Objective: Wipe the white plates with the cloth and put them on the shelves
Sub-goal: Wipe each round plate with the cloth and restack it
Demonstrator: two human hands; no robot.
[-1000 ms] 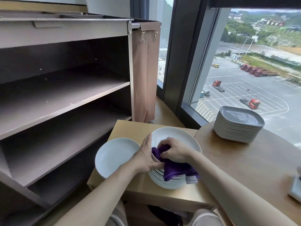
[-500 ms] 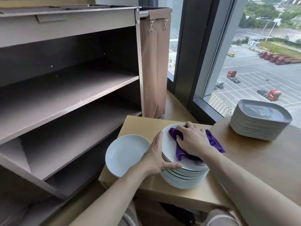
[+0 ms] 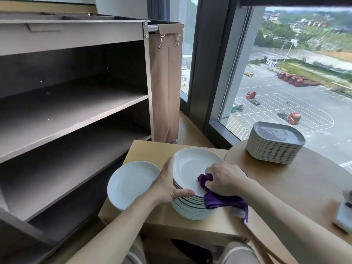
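Currently, ref. point = the stack of white plates (image 3: 192, 210), standing on the rectangular bench (image 3: 148, 151), approx. centre-right of its top.

1. Top plate (image 3: 190, 168): lies on the stack, tilted, w/ its near-left edge raised off the plates below.
2. Left hand (image 3: 169, 185): at the stack's left side, gripping the top plate by the rim. Thumb lies over the near edge, fingers run along the left edge.
3. Right hand (image 3: 226, 180): over the stack's right side, fingers curled, gripping the purple cloth (image 3: 222, 201) and pressing it onto the top plate's inner surface. Part of the cloth hangs over the stack's near-right edge, down toward the bench.
4. Single white plate (image 3: 131, 183): just left of the stack, same bench, its left part overhanging the bench edge. Contact w/ the stack: cannot tell, the left hand covers the gap.
5. Shelves (image 3: 76, 115): dark open unit, left of & behind the stack.
6. Brown fabric bag (image 3: 165, 88): clipped to a rail at the unit's right end, behind the stack.
7. Round bench (image 3: 304, 187): right of the stack, against the rectangular bench. It carries a pile of grey square plates (image 3: 274, 147), well apart from the stack, to its right-rear.
8. Window (image 3: 285, 92): behind the stack, w/ a car park & red trucks outside.
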